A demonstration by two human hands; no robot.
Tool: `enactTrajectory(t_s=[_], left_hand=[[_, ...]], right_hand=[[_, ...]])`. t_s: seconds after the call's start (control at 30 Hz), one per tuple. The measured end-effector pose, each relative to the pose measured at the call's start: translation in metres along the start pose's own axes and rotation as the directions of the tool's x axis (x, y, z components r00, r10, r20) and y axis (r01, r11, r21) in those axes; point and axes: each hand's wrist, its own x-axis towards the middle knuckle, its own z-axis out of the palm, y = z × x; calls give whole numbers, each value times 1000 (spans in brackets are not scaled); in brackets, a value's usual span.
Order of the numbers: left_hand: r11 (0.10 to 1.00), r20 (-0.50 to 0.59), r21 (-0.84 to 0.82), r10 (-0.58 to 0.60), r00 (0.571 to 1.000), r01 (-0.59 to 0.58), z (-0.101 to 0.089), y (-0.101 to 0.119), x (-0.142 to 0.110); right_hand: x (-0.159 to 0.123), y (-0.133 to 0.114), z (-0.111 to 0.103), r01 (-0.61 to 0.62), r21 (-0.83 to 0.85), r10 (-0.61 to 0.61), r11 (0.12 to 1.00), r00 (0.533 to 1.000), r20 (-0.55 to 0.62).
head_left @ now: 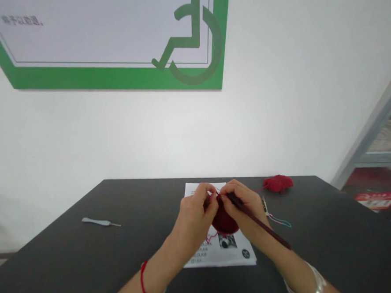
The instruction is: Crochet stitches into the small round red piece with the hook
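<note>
My left hand point(199, 208) pinches the upper edge of a round, dark red crochet piece point(224, 220) between thumb and fingers. My right hand point(247, 203) is closed around a long, dark brown crochet hook point(265, 225), whose shaft slants down over the wrist. Its tip is hidden among the fingers at the top of the piece, where both hands nearly meet. A loose red yarn tail point(211, 238) hangs below the work. From the right hand, a strand runs toward a red yarn ball point(278, 184) at the table's back edge.
Printed sheets point(222, 260) lie under the hands on the dark table point(73, 260). At left rests a white-handled crochet hook point(100, 222). A small tool with a blue cord loop point(281, 221) sits beside my right wrist. Behind is a white wall with a green-framed sign point(111, 76).
</note>
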Motion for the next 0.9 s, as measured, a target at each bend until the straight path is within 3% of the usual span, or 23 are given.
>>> enactTrajectory(t_s=[0.17, 0.33, 0.73, 0.9], left_hand=[[999, -10, -41, 23, 1000, -23, -2, -2, -1], [974, -56, 81, 216, 975, -211, -3, 1, -1], [962, -34, 131, 246, 969, -240, -7, 5, 2], [945, -43, 209, 267, 963, -252, -4, 4, 1]], right_hand=[[-2, 1, -1, -61, -3, 61, 998, 997, -56], [-5, -1, 0, 22, -77, -26, 997, 998, -55], [-5, 0, 0, 190, -159, -187, 969, 982, 31], [-4, -2, 1, 189, -195, -187, 962, 982, 30]])
